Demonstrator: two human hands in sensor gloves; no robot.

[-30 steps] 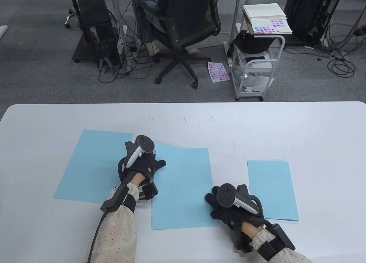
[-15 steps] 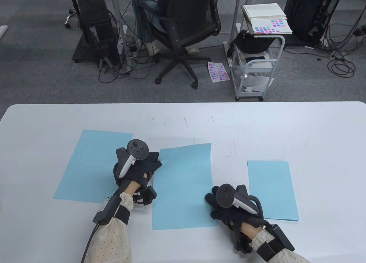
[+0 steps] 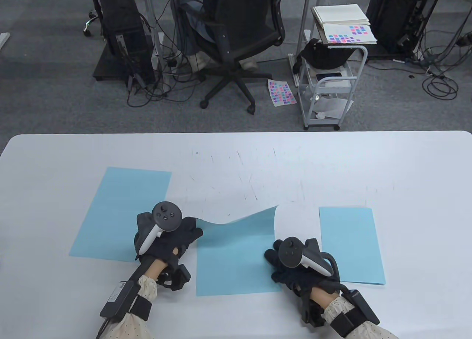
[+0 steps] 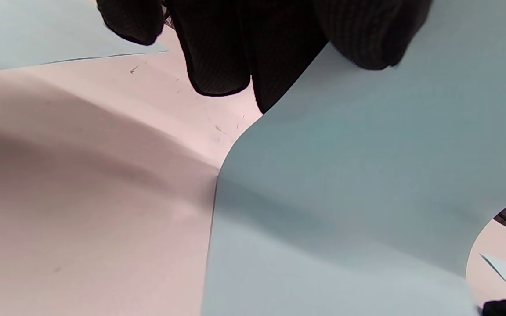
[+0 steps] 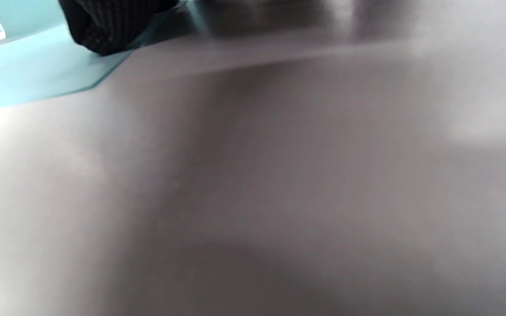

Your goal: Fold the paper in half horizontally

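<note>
I am counting three blue sheets on the white table (image 3: pixel 405 176): a flat sheet (image 3: pixel 118 213) at left, a narrower sheet (image 3: pixel 350 243) at right, and the paper (image 3: pixel 236 258) lying between them; my left hand (image 3: pixel 166 239) is pinching its far left corner, lifting that edge into a curl; my right hand (image 3: pixel 295 265) is resting flat, fingers spread, pressing its near right edge.

Black gloved fingers (image 4: pixel 218 52) at top, pinching curled light-blue paper (image 4: pixel 345 184) over pale table (image 4: pixel 81 210).
</note>
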